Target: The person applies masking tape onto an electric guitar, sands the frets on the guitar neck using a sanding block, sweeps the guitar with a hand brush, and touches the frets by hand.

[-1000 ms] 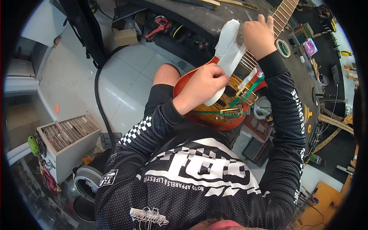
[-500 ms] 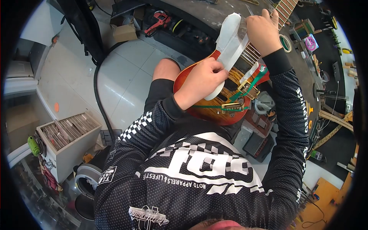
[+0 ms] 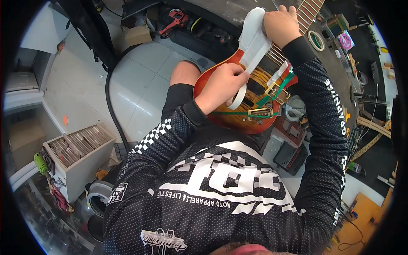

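Observation:
An electric guitar [image 3: 204, 91] with a sunburst body lies across my lap, its neck pointing to the upper right. My left hand [image 3: 223, 85] is closed on a roll of white masking tape [image 3: 240, 97] above the body. From the roll a strip of masking tape [image 3: 258, 59] stretches up to my right hand [image 3: 281, 26]. My right hand rests at the neck beside the fretboard [image 3: 309, 15], some fingers raised; its thumb and fingertips on the tape are partly hidden. Wide white tape [image 3: 251, 34] covers the area by the neck joint. Green tape [image 3: 285, 83] crosses the bridge area.
The dark workbench [image 3: 221, 10] runs behind the guitar. Another tape roll [image 3: 315, 41] lies on it to the right. A red power tool [image 3: 174, 22] and a cardboard box [image 3: 138, 36] sit on the left. A bin of flat sheets [image 3: 78, 146] stands on the floor.
My right hand has shifted slightly left and up along the neck. The tape roll in my left hand has turned, and the strip between my hands shows more plainly.

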Demonstrator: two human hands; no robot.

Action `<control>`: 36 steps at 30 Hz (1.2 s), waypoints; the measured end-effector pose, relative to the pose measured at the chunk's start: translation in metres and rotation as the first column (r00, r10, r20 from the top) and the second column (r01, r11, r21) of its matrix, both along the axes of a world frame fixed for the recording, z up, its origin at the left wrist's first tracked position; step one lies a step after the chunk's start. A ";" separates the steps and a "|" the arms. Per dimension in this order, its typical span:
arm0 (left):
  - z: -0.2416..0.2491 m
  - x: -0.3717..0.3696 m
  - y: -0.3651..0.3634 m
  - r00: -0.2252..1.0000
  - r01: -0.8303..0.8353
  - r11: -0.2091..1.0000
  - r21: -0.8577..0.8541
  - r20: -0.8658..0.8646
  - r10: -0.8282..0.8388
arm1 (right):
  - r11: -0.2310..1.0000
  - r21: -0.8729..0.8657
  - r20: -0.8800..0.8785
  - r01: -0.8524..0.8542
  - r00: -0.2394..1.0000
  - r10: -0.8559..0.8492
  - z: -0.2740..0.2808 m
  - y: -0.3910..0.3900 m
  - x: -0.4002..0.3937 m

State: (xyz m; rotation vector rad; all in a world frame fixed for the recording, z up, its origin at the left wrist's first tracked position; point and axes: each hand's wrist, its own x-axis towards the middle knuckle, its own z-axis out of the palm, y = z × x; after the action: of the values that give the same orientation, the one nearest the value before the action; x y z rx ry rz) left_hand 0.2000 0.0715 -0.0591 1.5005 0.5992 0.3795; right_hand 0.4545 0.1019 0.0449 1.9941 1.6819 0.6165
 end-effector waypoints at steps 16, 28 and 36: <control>-0.008 0.015 0.018 0.980 0.132 0.991 0.014 -0.155 -0.128 | 0.996 0.078 -0.031 -0.052 0.998 0.054 -0.016 -0.010 0.000; 0.009 0.020 0.020 0.966 0.135 0.987 -0.089 -0.209 -0.151 | 0.993 0.092 -0.004 -0.071 0.997 0.071 -0.015 -0.014 -0.008; 0.005 0.021 0.019 0.962 0.153 0.987 -0.045 -0.223 -0.159 | 0.951 0.240 -0.145 -0.194 0.962 0.233 0.051 -0.035 -0.021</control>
State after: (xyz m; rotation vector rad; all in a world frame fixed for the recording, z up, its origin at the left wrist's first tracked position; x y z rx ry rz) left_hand 0.2205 0.0906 -0.0542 1.5650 0.6568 0.0777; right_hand 0.4337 0.0671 0.0957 2.0846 2.0326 0.7574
